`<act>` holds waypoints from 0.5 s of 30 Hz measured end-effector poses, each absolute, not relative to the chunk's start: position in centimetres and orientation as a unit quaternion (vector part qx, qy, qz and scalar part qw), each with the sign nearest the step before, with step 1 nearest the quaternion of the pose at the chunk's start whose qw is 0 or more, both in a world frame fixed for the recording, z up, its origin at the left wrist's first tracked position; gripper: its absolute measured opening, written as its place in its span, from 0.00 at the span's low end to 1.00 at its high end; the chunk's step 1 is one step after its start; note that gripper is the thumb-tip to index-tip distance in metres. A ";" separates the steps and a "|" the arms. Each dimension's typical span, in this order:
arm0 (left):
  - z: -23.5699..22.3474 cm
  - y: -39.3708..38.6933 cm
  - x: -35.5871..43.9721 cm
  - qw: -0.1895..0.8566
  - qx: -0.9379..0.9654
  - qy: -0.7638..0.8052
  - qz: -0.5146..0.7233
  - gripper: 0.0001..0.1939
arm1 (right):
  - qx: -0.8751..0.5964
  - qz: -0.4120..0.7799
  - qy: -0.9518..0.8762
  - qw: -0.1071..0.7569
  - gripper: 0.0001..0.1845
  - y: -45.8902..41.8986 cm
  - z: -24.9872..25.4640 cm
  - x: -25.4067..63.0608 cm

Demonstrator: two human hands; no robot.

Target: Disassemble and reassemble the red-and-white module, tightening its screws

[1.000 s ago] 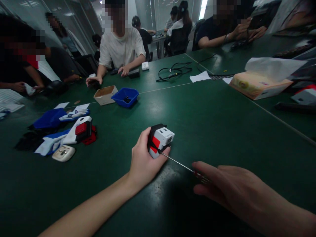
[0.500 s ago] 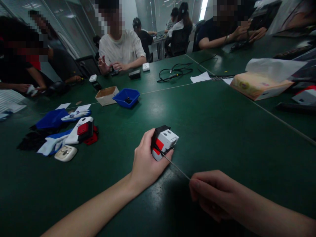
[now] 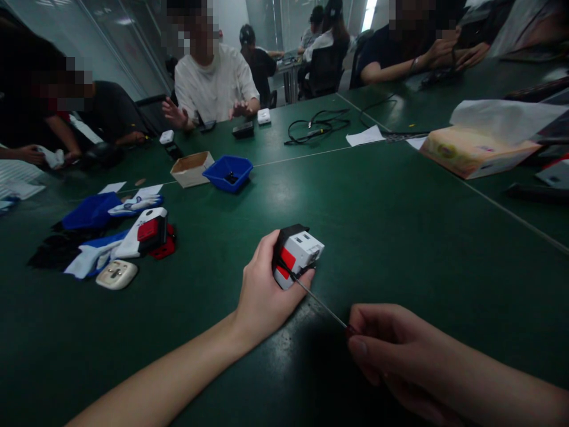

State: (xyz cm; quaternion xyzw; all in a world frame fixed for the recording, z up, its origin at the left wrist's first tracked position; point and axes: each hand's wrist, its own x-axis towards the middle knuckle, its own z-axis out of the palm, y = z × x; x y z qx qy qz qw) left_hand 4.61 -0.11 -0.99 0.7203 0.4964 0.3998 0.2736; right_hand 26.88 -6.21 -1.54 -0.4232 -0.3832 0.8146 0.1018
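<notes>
My left hand (image 3: 262, 281) is wrapped round a small white, red and black boxy device (image 3: 306, 248), which it holds against the green table (image 3: 391, 237). Two dark slots show on the device's white face. My right hand (image 3: 391, 344) is closed on the handle end of a screwdriver (image 3: 326, 309); only a bit of dark red handle shows between the fingers. The thin metal shaft runs up and left, and its tip meets the dark part on the device's near side, by my left thumb. The exact contact point is too small to make out.
Gloves (image 3: 98, 255), a red-and-white device (image 3: 151, 231) and a cream rounded case (image 3: 117, 274) lie at left. Beyond stand a blue bin (image 3: 229, 174) and a cardboard box (image 3: 192, 170). A black cable (image 3: 317, 127) and tissue pack (image 3: 480, 151) lie farther right. Several people sit around.
My right hand has shifted slightly right and its fingers have rolled on the handle, baring some dark red. My left hand keeps its hold. The person opposite has spread both hands apart.
</notes>
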 end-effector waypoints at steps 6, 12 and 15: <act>-0.9 -0.2 4.5 0.267 0.731 0.492 0.389 0.32 | -0.371 0.830 -0.395 0.129 0.28 -6.4 -1.1 26.5; -0.9 -0.3 4.5 0.259 0.744 0.486 0.377 0.33 | -0.357 0.836 -0.407 0.096 0.29 -6.2 0.0 26.7; -0.9 -0.3 4.5 0.259 0.744 0.484 0.380 0.32 | -0.361 0.844 -0.390 0.071 0.28 -6.1 0.1 26.9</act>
